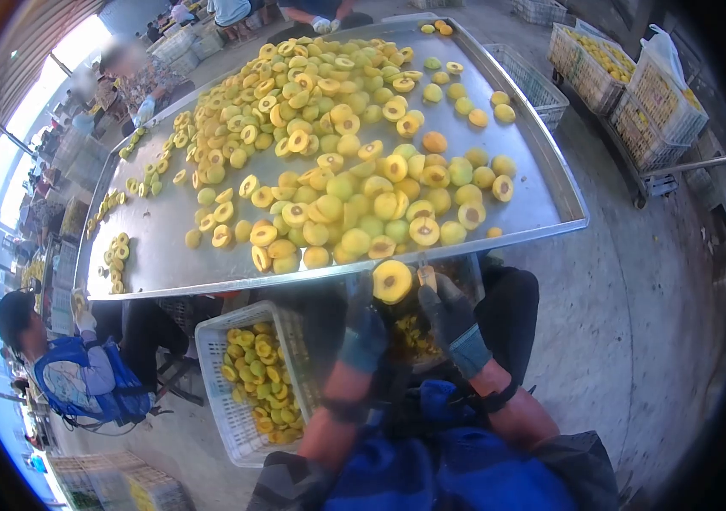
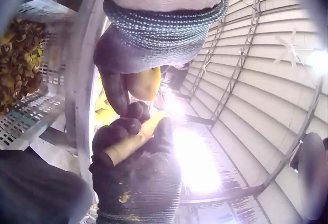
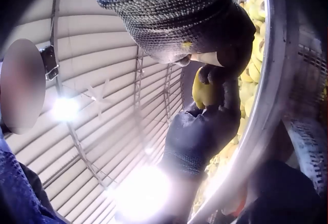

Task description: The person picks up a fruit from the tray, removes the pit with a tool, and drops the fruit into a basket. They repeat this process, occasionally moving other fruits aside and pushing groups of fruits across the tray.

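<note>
In the head view my gloved left hand (image 1: 365,328) holds a cut yellow peach half (image 1: 392,281), its brown centre facing up. My gloved right hand (image 1: 451,319) is close beside it and grips a tool with a pale wooden handle (image 2: 128,147); its working end is mostly hidden. From the right wrist, the peach half (image 3: 205,90) sits in the left hand's fingers (image 3: 205,131), just below the right hand (image 3: 200,34). Both hands are at the near edge of a metal table (image 1: 158,272) piled with whole and halved peaches (image 1: 329,204).
A white crate (image 1: 210,375) of cut pieces stands to the left of my legs. Between my knees is a container with dark scraps (image 1: 414,336). A person in a blue vest (image 1: 95,375) sits at the left; loaded crates (image 1: 653,111) stand on a cart at the right.
</note>
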